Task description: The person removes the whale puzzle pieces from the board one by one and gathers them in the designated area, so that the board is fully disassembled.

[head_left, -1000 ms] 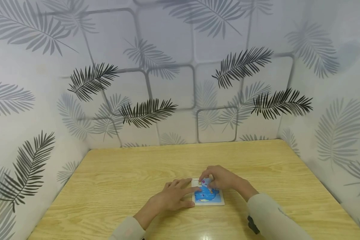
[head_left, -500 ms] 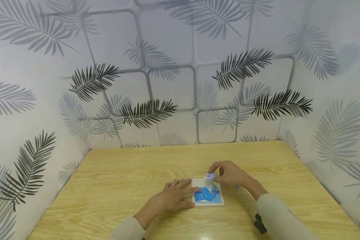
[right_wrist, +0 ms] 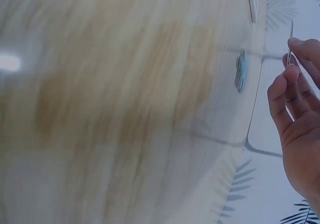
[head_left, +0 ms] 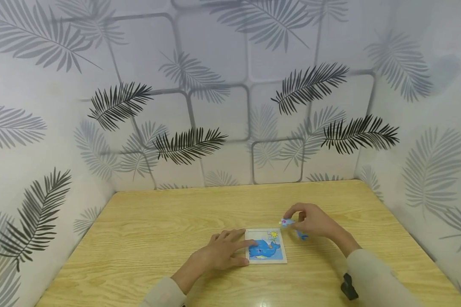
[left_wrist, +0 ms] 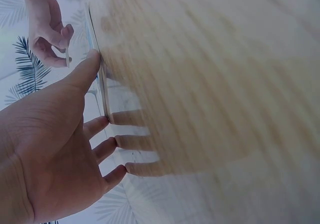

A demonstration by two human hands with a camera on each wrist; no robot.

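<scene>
A square jigsaw board (head_left: 268,262) with a pale frame lies on the table, showing a blue whale and a yellow sun. Its upper left part is bare. My left hand (head_left: 223,250) rests along the board's left side, forefinger stretched onto the whale, thumb at the near corner. Beyond the board's far right corner, my right hand (head_left: 316,221) pinches a light blue puzzle piece (head_left: 287,222) with a pink swirl. From the right wrist view, this thin piece (right_wrist: 290,31) stands edge-on between thumb and fingers, raised off the table.
Blue puzzle pieces (head_left: 302,236) lie on the table just under my right hand; the right wrist view shows them as a small stack (right_wrist: 241,71). The wood-grain table (head_left: 169,217) meets leaf-patterned walls (head_left: 223,106) at the back and sides.
My right hand has lifted the light blue piece out of the board and carried it to the right, baring the board's upper left part. My left hand has stayed in place.
</scene>
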